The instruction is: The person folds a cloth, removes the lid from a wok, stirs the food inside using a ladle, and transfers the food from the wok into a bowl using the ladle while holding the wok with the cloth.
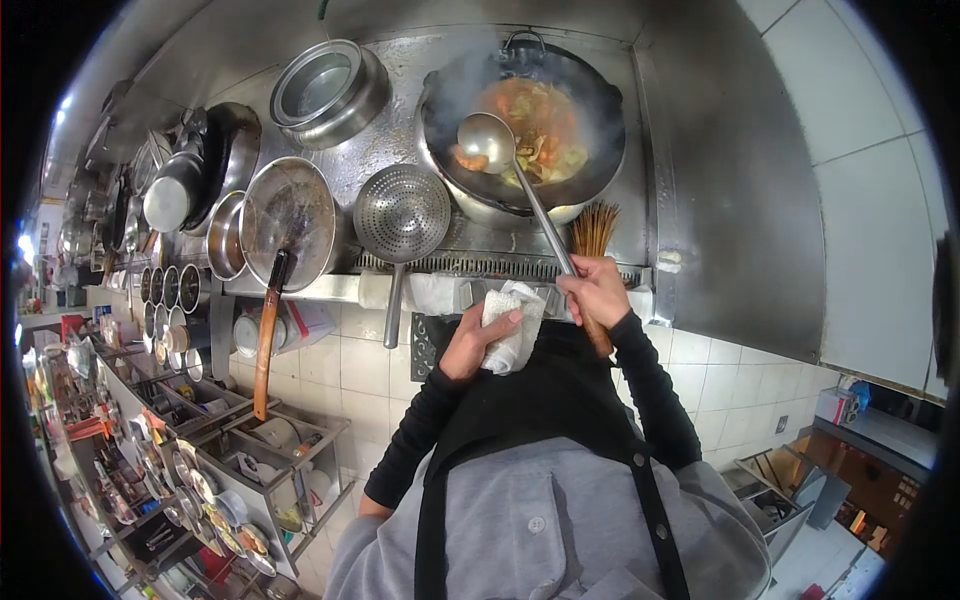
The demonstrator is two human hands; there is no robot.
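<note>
Steam rises from a dark wok point(600, 150) at the top centre, which holds red broth with greens and orange pieces point(535, 125). My right hand point(594, 292) is closed round the handle of a long ladle point(487, 143), whose bowl is over the wok's left part. A folded white cloth point(514, 335) is gripped in my left hand point(472, 340), in front of the stove edge. Just beyond my right hand a bamboo brush point(596, 228) stands beside the wok.
Left of the wok lie a perforated strainer point(402, 213) and a wooden-handled round strainer point(288, 215). Behind them sits a metal pot point(330, 95). Stacked pans point(175, 190) are farther left. A steel wall point(735, 180) rises at the right, and a rack point(290, 480) stands lower left.
</note>
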